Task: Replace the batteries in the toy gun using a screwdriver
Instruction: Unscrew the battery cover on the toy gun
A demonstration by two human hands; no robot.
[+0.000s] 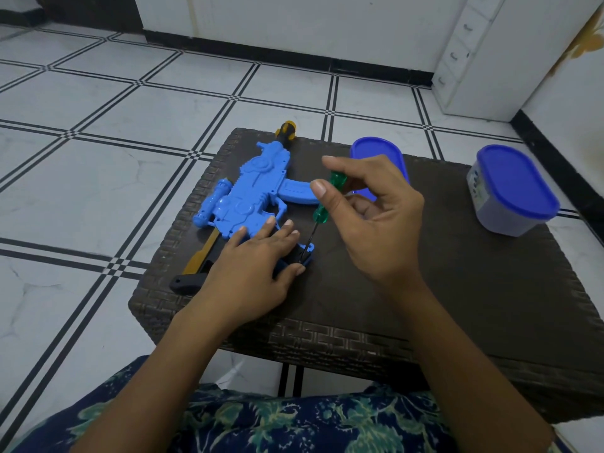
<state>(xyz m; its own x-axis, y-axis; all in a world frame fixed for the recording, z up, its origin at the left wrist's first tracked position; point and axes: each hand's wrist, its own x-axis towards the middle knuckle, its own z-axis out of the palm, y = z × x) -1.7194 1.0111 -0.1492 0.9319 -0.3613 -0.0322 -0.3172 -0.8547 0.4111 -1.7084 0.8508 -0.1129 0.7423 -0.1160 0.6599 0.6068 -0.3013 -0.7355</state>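
A blue plastic toy gun (251, 188) lies flat on a low dark woven table (457, 289), its yellow and black muzzle pointing away and a yellow and black stock at the near left. My left hand (251, 266) presses flat on the gun's grip, fingers spread over it. My right hand (369, 220) pinches a green-handled screwdriver (328, 197) held almost upright. Its thin dark shaft runs down to the blue grip end (309, 251), next to my left fingertips. The tip itself is too small to see clearly.
Two lidded plastic tubs with blue lids stand on the table: one (379, 155) behind my right hand, one (513, 191) at the right edge. White tiled floor with black lines surrounds the table. A white cabinet (474, 60) stands at the far right. Patterned cloth covers my lap.
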